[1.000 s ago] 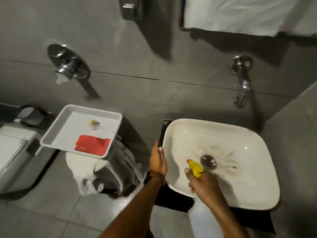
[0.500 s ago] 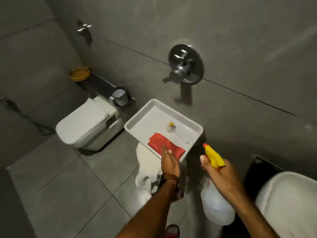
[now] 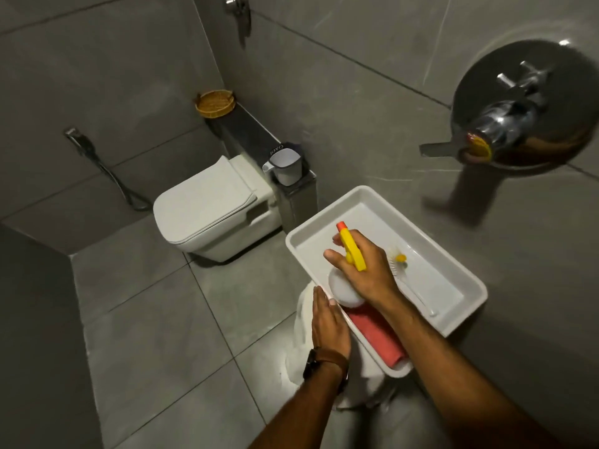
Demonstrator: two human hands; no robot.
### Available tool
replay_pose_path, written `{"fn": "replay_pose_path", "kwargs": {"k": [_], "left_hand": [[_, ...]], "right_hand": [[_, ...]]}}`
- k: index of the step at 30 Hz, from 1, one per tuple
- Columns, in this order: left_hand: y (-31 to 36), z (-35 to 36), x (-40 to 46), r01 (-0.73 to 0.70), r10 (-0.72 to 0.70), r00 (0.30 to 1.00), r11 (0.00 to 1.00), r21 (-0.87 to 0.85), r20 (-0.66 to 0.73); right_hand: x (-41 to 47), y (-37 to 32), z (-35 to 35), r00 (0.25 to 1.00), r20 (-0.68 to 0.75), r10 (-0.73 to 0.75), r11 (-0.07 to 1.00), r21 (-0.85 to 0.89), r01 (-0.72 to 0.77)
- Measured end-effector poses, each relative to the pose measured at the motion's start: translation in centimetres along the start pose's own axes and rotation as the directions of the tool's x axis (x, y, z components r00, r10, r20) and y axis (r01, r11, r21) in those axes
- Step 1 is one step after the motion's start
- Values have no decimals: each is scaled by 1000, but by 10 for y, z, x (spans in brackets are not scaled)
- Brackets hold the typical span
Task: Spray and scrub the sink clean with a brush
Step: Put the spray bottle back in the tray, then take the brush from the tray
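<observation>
Head view: right hand (image 3: 366,273), now away from the sink, is lowering the gripped spray bottle (image 3: 348,277) into the tray (image 3: 453,264); left hand (image 3: 329,322), fingers flat, is steadying its rim, brush (image 3: 405,277) likely next.

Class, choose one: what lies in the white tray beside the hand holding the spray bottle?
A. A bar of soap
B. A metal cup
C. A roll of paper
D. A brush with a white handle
D: a brush with a white handle lies in the white tray, beside the right hand gripping the spray bottle.

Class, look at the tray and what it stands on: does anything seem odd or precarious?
Yes. The white tray sits askew on a cloth-draped stand and overhangs it; the left hand rests against its near edge.
</observation>
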State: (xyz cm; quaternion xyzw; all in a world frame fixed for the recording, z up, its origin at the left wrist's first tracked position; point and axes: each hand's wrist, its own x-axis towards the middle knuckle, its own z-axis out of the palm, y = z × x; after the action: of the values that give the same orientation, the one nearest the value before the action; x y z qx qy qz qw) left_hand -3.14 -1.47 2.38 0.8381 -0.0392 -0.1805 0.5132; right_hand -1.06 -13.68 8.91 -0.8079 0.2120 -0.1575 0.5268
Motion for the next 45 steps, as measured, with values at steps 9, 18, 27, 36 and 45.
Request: {"fn": "replay_pose_path", "kwargs": {"k": [9, 18, 27, 36, 45], "left_hand": [[-12, 10, 13, 23, -28, 997, 998, 67, 70], [-13, 10, 14, -40, 18, 993, 980, 195, 114], [-14, 12, 16, -49, 20, 991, 972, 231, 129], [-1, 14, -19, -151, 115, 980, 960, 234, 160], [52, 54, -106, -255, 206, 931, 958, 132, 302]], "right_hand": [[64, 34, 45, 989, 121, -79, 997, 37, 75], [67, 46, 16, 992, 122, 15, 993, -118, 0], [-27, 117, -50, 863, -315, 394, 432, -766, -476], [-60, 103, -58, 890, -240, 388, 627, -639, -446], [-145, 39, -127, 831, -371, 415, 711, -438, -550]]}}
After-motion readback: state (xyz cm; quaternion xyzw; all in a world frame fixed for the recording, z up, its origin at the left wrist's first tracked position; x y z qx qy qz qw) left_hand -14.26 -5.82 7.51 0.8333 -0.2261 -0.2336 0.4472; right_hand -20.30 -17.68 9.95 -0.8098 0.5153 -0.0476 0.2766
